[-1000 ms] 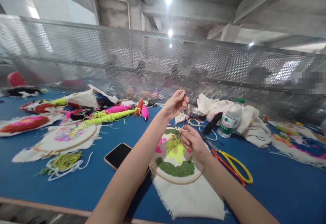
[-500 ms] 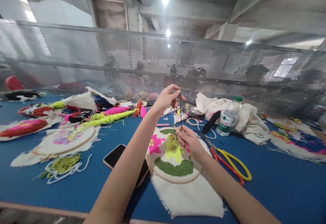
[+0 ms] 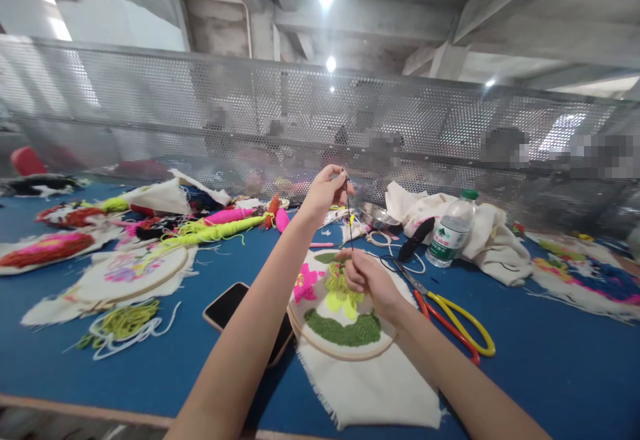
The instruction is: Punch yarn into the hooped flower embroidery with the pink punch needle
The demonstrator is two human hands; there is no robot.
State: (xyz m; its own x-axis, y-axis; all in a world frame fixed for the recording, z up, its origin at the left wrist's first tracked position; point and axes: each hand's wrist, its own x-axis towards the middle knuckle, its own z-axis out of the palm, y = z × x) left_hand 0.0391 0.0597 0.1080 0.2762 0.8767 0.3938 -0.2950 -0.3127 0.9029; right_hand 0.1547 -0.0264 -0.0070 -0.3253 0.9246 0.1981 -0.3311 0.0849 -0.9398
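Note:
A dark strand of yarn [image 3: 350, 221] runs nearly upright between my two hands. Its upper end is pinched in my left hand [image 3: 331, 187], raised above the table. Lower down, my right hand [image 3: 369, 279] is closed on the same yarn. Right below it lies an embroidery hoop [image 3: 345, 356] with white cloth [image 3: 373, 387] stretched in it, the frayed edge spreading toward me. Worked on the cloth are a pink flower [image 3: 306, 283], a yellow-green flower [image 3: 343, 297] and dark green leaves [image 3: 345, 329]. My right hand hides part of the design.
A phone [image 3: 225, 307] lies under my left forearm. Scissors with red and yellow handles [image 3: 463, 323] and a water bottle [image 3: 451, 232] are at right. Another hoop [image 3: 183, 270], green yarn [image 3: 125, 320] and yellow yarn [image 3: 220, 228] lie left. A perforated metal screen [image 3: 300, 113] stands behind.
My left hand has shifted slightly left with the yarn's upper end. The fingers of my right hand have turned a little, still on the strand. The hoop stays put.

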